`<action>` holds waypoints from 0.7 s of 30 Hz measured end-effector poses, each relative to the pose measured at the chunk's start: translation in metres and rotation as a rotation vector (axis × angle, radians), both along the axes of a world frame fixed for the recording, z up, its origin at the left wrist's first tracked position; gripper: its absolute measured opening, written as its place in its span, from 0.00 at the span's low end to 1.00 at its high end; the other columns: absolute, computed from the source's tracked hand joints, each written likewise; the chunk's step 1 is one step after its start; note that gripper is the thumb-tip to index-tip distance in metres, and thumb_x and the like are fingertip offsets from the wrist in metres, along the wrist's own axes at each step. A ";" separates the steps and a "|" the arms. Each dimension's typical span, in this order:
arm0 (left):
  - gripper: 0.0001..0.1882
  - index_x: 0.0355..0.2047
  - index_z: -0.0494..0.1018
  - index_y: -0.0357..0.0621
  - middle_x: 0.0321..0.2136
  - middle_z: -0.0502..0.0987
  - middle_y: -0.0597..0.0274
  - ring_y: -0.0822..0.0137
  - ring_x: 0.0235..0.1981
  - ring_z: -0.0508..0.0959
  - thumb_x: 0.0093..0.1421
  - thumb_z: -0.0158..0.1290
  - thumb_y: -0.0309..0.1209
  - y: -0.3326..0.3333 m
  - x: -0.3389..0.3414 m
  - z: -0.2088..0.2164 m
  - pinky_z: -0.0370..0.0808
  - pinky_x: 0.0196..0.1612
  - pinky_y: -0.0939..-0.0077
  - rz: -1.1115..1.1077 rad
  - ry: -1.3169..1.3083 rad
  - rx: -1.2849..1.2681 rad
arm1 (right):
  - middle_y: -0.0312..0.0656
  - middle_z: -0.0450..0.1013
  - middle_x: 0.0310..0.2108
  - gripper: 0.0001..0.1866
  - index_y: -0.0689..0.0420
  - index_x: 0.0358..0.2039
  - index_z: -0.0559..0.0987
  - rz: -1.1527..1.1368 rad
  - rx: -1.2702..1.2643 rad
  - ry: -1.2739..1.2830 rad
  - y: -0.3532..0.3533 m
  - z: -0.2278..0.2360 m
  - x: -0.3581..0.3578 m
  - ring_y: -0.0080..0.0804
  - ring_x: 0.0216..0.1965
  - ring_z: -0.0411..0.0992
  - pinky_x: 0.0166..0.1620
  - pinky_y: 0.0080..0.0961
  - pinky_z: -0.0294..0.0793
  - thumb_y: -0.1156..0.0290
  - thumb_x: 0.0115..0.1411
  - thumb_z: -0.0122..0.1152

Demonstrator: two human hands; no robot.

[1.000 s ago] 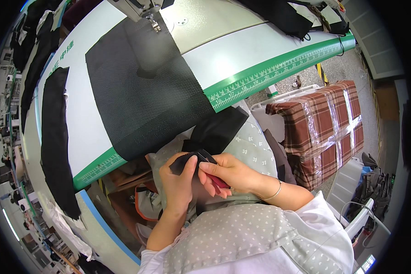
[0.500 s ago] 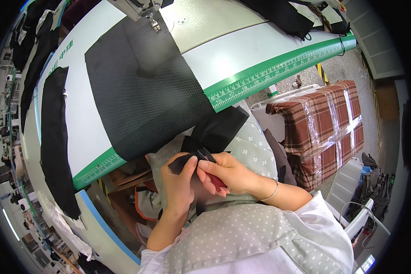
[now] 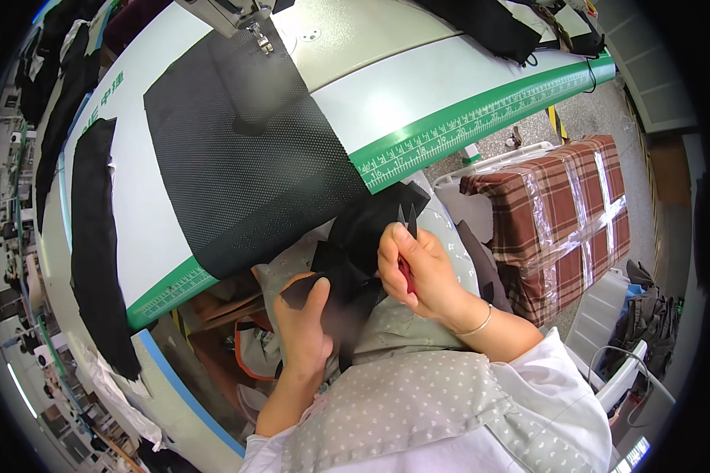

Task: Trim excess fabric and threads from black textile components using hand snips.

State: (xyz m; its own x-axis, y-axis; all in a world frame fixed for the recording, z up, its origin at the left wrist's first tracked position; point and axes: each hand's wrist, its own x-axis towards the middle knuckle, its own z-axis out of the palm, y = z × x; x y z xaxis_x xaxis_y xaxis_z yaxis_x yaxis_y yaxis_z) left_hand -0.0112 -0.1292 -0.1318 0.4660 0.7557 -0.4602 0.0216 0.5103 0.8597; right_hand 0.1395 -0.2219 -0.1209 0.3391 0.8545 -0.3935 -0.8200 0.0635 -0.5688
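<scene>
Head view: left hand [image 3: 304, 322] pinches black cloth [image 3: 341, 298]; right hand [image 3: 427, 272], apart from left, grips red-handled snips [image 3: 407, 274]; cuts done or remaining: unclear.

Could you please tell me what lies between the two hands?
In the head view, black cloth lies between the left hand and the right hand, which holds red-handled snips.
</scene>
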 end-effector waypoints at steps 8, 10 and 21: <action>0.12 0.41 0.72 0.38 0.37 0.75 0.63 0.71 0.37 0.75 0.60 0.56 0.31 0.007 0.008 0.003 0.72 0.40 0.75 -0.002 -0.093 -0.236 | 0.35 0.67 0.14 0.20 0.58 0.26 0.69 0.534 -0.026 -0.046 -0.002 -0.002 -0.014 0.17 0.11 0.62 0.14 0.13 0.59 0.59 0.71 0.39; 0.12 0.41 0.72 0.38 0.36 0.75 0.63 0.71 0.36 0.75 0.61 0.55 0.31 0.008 0.007 0.004 0.72 0.39 0.75 -0.013 -0.100 -0.239 | 0.35 0.67 0.14 0.20 0.58 0.26 0.69 0.540 -0.034 -0.012 0.001 -0.003 -0.016 0.18 0.10 0.62 0.14 0.13 0.59 0.59 0.71 0.39; 0.11 0.39 0.73 0.37 0.34 0.76 0.62 0.71 0.34 0.75 0.62 0.54 0.32 0.007 0.006 0.003 0.72 0.38 0.76 -0.030 -0.104 -0.232 | 0.34 0.69 0.14 0.19 0.56 0.26 0.72 0.499 -0.024 0.093 0.001 -0.009 -0.018 0.18 0.11 0.63 0.13 0.14 0.56 0.58 0.69 0.44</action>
State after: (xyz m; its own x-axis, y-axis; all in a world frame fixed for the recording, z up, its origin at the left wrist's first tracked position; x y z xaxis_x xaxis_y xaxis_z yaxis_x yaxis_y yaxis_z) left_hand -0.0052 -0.1222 -0.1287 0.5408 0.6203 -0.5680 -0.0425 0.6946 0.7181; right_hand 0.1215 -0.2206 -0.1299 -0.1455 0.8939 -0.4239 -0.7947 -0.3608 -0.4881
